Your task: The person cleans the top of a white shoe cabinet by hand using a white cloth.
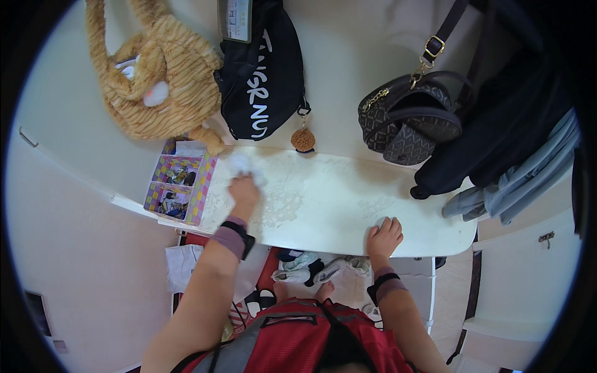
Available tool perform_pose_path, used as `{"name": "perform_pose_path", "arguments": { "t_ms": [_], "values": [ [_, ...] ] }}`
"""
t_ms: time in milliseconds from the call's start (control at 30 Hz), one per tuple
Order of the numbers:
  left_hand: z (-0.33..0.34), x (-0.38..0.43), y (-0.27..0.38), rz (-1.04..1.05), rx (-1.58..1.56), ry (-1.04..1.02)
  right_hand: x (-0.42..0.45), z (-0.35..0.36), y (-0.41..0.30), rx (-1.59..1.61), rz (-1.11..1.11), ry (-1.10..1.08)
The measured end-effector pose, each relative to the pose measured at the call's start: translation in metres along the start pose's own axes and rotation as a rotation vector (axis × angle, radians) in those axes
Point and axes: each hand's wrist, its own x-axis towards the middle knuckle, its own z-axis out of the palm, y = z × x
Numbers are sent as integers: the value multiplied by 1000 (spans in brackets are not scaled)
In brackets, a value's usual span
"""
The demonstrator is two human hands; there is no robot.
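My left hand [244, 191] presses a white wad [240, 163], perhaps cloth or tissue, onto the white tabletop [336, 186]. Both are blurred, and the fingers partly cover the wad. Wet patches [284, 205] with bubbles or droplets spread over the surface to the right of this hand. Just left of it stands a checkered organizer box [204, 193], its compartments filled with small items. At the front edge my right hand [385, 235] rests on the tabletop with bent fingers, holding nothing that I can see.
Above the table hang a plush cat bag [186, 93], a black sling bag [284, 84] with a brown pompom [303, 140], and a patterned handbag [410, 144]. Dark clothing [494, 135] and grey-blue clothing [522, 182] overhang the right end. Several shoes [291, 275] lie below.
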Motion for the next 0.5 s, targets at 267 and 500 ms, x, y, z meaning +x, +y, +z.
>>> {"name": "perform_pose_path", "arguments": {
  "t_ms": [267, 500],
  "values": [
    [25, -121, 170, 912, -268, 16, 1, 3, 3, 1, -9, 2],
    [5, -12, 36, 397, -192, 209, 0, 0, 5, 16, 9, -21]
  ]
}}
